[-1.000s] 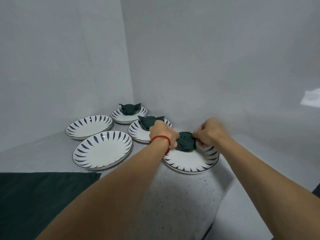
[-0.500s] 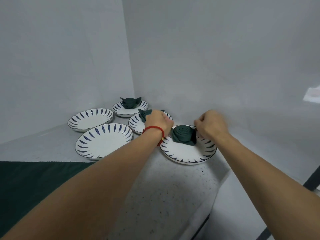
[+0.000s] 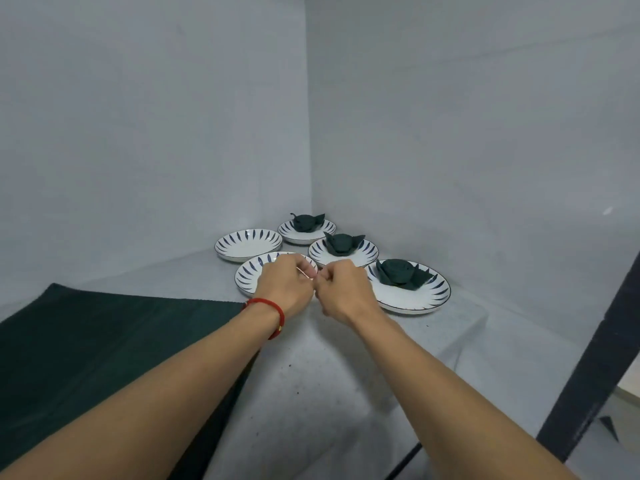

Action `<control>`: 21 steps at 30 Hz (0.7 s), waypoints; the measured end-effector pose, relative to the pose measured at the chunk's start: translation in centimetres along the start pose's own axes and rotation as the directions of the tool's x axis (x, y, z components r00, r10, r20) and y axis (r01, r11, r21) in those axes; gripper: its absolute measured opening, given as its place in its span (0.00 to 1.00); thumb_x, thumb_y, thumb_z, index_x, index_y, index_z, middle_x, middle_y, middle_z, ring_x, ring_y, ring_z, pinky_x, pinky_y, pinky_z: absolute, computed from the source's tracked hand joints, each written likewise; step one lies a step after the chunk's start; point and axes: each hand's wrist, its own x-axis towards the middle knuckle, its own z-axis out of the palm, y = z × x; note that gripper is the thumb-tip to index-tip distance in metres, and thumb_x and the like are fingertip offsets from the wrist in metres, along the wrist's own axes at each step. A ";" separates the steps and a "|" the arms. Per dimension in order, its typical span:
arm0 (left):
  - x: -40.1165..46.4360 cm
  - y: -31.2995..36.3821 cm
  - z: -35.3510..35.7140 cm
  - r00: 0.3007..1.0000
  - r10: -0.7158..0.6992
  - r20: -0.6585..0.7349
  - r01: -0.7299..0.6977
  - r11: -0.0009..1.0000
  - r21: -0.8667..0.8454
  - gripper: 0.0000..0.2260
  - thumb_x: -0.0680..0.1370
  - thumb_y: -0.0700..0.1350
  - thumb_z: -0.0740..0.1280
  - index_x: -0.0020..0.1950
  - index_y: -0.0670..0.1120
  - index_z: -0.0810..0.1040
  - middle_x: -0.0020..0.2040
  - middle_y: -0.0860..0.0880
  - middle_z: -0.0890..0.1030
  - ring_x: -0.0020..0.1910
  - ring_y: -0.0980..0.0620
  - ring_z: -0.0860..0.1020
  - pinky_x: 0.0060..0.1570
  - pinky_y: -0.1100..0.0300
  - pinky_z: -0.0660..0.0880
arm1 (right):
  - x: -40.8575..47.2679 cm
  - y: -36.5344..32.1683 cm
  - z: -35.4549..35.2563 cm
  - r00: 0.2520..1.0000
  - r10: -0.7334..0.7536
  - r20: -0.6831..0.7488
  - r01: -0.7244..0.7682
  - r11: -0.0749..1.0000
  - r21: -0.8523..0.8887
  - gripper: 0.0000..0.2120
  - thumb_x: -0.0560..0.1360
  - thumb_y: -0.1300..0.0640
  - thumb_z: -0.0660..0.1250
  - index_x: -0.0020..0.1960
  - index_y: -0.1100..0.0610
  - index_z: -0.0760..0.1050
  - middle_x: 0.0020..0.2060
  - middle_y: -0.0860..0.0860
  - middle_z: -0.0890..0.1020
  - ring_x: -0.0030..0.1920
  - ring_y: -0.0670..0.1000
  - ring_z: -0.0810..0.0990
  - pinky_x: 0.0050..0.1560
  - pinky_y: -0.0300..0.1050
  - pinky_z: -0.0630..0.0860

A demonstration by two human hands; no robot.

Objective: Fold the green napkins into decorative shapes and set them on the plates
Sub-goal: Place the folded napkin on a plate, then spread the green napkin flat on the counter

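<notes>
Holding folded napkins [image 3: 398, 276] — three plates [image 3: 429, 299]; two plates [image 3: 247, 244] bare.

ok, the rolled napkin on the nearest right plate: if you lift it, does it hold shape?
Probably only loosely. The rolled napkin is soft cloth coiled into a spiral, so it likely sags or unwinds without a grip around the coil. Its loose corners would flop. It looks light, and a push may slide it on the glossy plate.

Three dark green napkins folded into rosettes sit on white blue-dashed plates: one on the right plate [image 3: 408, 299], one on the middle plate [image 3: 363, 261], one on the far plate [image 3: 287, 235]. Two plates [image 3: 247, 242] [image 3: 247, 275] at left hold nothing, and a flat green napkin [image 3: 104, 341] lies unfolded in front of them.
</notes>
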 end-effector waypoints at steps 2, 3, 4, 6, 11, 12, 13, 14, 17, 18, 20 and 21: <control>-2.4 -1.9 -2.4 1.000 -0.021 -0.015 0.021 1.000 0.003 0.10 0.75 0.36 0.65 0.44 0.50 0.82 0.40 0.51 0.83 0.43 0.51 0.82 0.48 0.57 0.80 | -2.3 -1.5 2.0 0.999 -0.025 0.036 0.023 0.998 0.054 0.10 0.71 0.53 0.60 0.38 0.54 0.78 0.38 0.52 0.84 0.38 0.58 0.85 0.45 0.55 0.84; -3.5 -2.9 -3.4 0.999 -0.033 -0.025 0.032 0.999 -0.010 0.10 0.75 0.36 0.65 0.43 0.50 0.82 0.39 0.52 0.84 0.42 0.51 0.83 0.48 0.56 0.81 | -3.2 -2.2 2.9 0.998 -0.041 0.057 0.037 0.996 0.076 0.09 0.72 0.53 0.60 0.38 0.54 0.78 0.38 0.52 0.84 0.39 0.58 0.85 0.45 0.56 0.84; -4.6 -3.8 -4.4 0.998 -0.046 -0.034 0.045 0.999 -0.024 0.10 0.75 0.36 0.65 0.42 0.50 0.82 0.38 0.52 0.84 0.40 0.52 0.83 0.47 0.55 0.82 | -4.3 -3.0 3.6 0.994 -0.064 0.084 0.057 0.995 0.087 0.09 0.73 0.52 0.62 0.38 0.53 0.78 0.39 0.52 0.84 0.39 0.58 0.85 0.46 0.56 0.84; -7.4 -6.2 -6.9 0.997 -0.054 -0.057 0.054 0.999 -0.003 0.11 0.75 0.37 0.64 0.43 0.51 0.82 0.37 0.53 0.83 0.39 0.53 0.82 0.44 0.58 0.81 | -6.6 -4.9 5.6 0.981 -0.127 0.148 0.113 0.989 0.100 0.10 0.76 0.52 0.65 0.37 0.53 0.77 0.37 0.52 0.84 0.40 0.57 0.85 0.47 0.57 0.83; -15.5 -11.9 -13.3 0.986 -0.127 -0.111 0.135 0.989 0.066 0.10 0.76 0.37 0.65 0.44 0.51 0.82 0.39 0.57 0.83 0.40 0.61 0.79 0.37 0.76 0.70 | -12.7 -9.2 10.1 0.859 -0.313 0.405 0.320 0.946 0.053 0.07 0.75 0.52 0.66 0.41 0.51 0.80 0.35 0.47 0.83 0.40 0.51 0.84 0.51 0.51 0.82; -18.1 -13.5 -15.0 0.977 -0.163 -0.135 0.175 0.981 0.079 0.10 0.75 0.37 0.65 0.44 0.51 0.82 0.38 0.56 0.83 0.40 0.61 0.80 0.39 0.74 0.72 | -14.5 -10.3 11.4 0.806 -0.359 0.471 0.366 0.927 0.079 0.05 0.74 0.53 0.67 0.41 0.50 0.81 0.35 0.46 0.84 0.39 0.48 0.83 0.51 0.48 0.82; -20.1 -14.6 -15.9 0.972 -0.176 -0.156 0.192 0.977 0.093 0.10 0.75 0.37 0.66 0.43 0.51 0.82 0.38 0.56 0.83 0.40 0.61 0.80 0.41 0.71 0.74 | -15.8 -10.8 11.9 0.763 -0.393 0.513 0.394 0.912 0.113 0.05 0.74 0.55 0.68 0.41 0.50 0.82 0.36 0.45 0.84 0.37 0.45 0.82 0.50 0.45 0.82; -22.0 -15.5 -16.5 0.965 -0.189 -0.181 0.211 0.972 0.107 0.10 0.75 0.38 0.66 0.43 0.52 0.83 0.39 0.56 0.84 0.40 0.61 0.80 0.43 0.68 0.75 | -17.0 -11.2 12.3 0.709 -0.430 0.559 0.419 0.895 0.156 0.04 0.74 0.56 0.69 0.42 0.50 0.83 0.36 0.44 0.84 0.35 0.41 0.81 0.48 0.41 0.80; -27.4 -18.0 -18.0 0.961 -0.186 -0.203 0.222 0.960 0.170 0.09 0.74 0.38 0.67 0.44 0.52 0.83 0.40 0.57 0.83 0.42 0.60 0.79 0.45 0.68 0.74 | -20.6 -12.2 13.4 0.510 -0.503 0.697 0.493 0.836 0.242 0.03 0.73 0.53 0.75 0.45 0.50 0.83 0.38 0.44 0.85 0.35 0.38 0.78 0.41 0.33 0.75; -28.3 -18.5 -18.0 0.967 -0.167 -0.191 0.204 0.959 0.198 0.09 0.73 0.38 0.68 0.44 0.53 0.83 0.41 0.57 0.82 0.44 0.59 0.79 0.48 0.66 0.73 | -21.3 -12.1 13.4 0.446 -0.517 0.731 0.542 0.806 0.239 0.06 0.72 0.50 0.76 0.46 0.50 0.83 0.39 0.44 0.85 0.35 0.38 0.78 0.40 0.32 0.74; -29.7 -19.7 -17.7 0.983 -0.104 -0.152 0.142 0.953 0.267 0.09 0.73 0.41 0.69 0.48 0.55 0.82 0.46 0.59 0.80 0.49 0.57 0.76 0.53 0.61 0.72 | -22.5 -11.8 13.8 0.350 -0.519 0.780 0.634 0.744 0.210 0.12 0.69 0.45 0.78 0.48 0.49 0.82 0.42 0.43 0.83 0.38 0.38 0.77 0.40 0.30 0.71; -30.0 -20.1 -17.6 0.988 -0.056 -0.141 0.098 0.946 0.308 0.08 0.74 0.44 0.69 0.49 0.56 0.81 0.48 0.60 0.78 0.51 0.57 0.74 0.55 0.58 0.71 | -22.7 -11.7 13.8 0.341 -0.522 0.782 0.667 0.720 0.191 0.15 0.68 0.42 0.78 0.49 0.48 0.81 0.43 0.42 0.80 0.40 0.38 0.76 0.41 0.31 0.70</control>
